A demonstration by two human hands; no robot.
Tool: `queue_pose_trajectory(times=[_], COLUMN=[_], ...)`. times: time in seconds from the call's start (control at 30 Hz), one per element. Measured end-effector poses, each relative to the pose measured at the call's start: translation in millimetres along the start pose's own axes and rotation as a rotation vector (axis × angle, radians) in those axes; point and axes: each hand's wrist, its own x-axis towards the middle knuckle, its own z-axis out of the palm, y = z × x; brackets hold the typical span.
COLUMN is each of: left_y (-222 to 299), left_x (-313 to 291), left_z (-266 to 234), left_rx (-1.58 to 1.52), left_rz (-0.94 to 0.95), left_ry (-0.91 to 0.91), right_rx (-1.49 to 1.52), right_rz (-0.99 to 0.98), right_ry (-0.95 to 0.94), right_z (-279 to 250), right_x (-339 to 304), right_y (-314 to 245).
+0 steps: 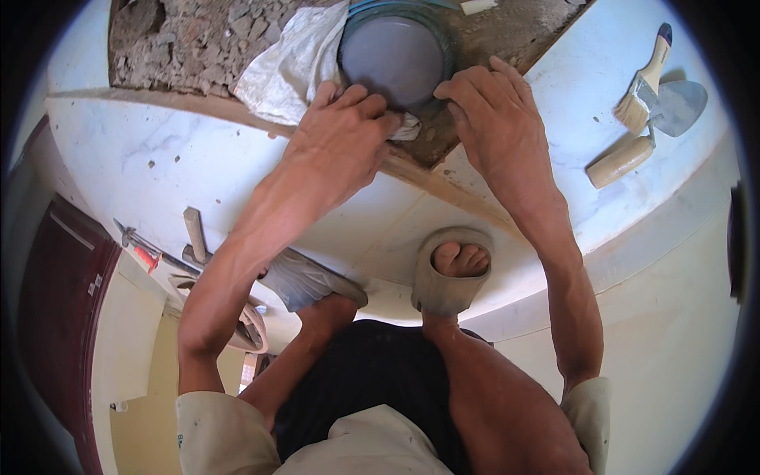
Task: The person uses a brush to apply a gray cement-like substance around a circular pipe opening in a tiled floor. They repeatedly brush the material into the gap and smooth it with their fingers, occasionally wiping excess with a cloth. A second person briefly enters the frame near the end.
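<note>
A round, flat grey disc (393, 59) with a dark greenish rim lies in a dug-out gap in the tiles. My left hand (344, 131) is closed at the disc's near left edge, its curled fingers on a white woven sack (293, 67). One crumpled end of the sack pokes out beside the thumb. At the disc's right rim is my right hand (499, 119), its thumb and forefinger bent in against the edge. What those fingertips grip is too small to make out. Part of the disc's near edge is hidden by the left fingers.
Broken soil and rubble (206, 47) fill the gap at far left. On the white tiles to the right lie a paintbrush (645, 87) and a trowel (673, 107) with a wooden handle. A hammer (195, 233) and other tools are by my left arm. My sandalled feet stand close behind.
</note>
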Motion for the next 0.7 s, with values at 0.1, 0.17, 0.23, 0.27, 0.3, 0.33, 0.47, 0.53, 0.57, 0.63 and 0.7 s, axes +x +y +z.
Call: queue_pose_trajectory(times=[0.1,0.17,0.23,0.27,0.3,0.33,0.47,0.53,0.57,0.63,0.7], left_y=[2,4,4,3,3,3,8,14,15,15,13], left_x=[-4,-6,-9,-12,-15,-15,-17,-21,-22,-24,-25], left_z=[9,9,9,9,11,12,8,5,4,5,7], left_rx=[-0.025,-0.048,-0.077,-0.096,-0.119,-0.12,-0.117,-0.121,-0.13,-0.132,-0.122], left_rz=[0.028,0.015,-0.002,-0.013,-0.023,-0.032,-0.078,-0.084,-0.079,-0.072,-0.068], left_ry=[0.093,0.094,0.107,0.119,0.129,0.127,0.138,0.162,0.18,0.194,0.182], right_rx=[0.039,-0.009,-0.053,-0.073,-0.094,-0.071,0.013,0.077,0.122,0.215,0.259], right_rz=[-0.04,0.075,0.15,0.168,0.19,0.234,0.328,0.322,0.313,0.308,0.32], right_ry=[0.035,0.021,-0.002,-0.019,-0.041,-0.07,-0.178,-0.186,-0.173,-0.135,-0.089], right_z=[-4,-4,2,6,10,13,9,-1,-8,-5,2], right_x=[3,9,14,17,17,17,23,30,36,35,31], right_y=[10,-3,-10,-10,-10,-10,-11,-13,-15,-14,-13])
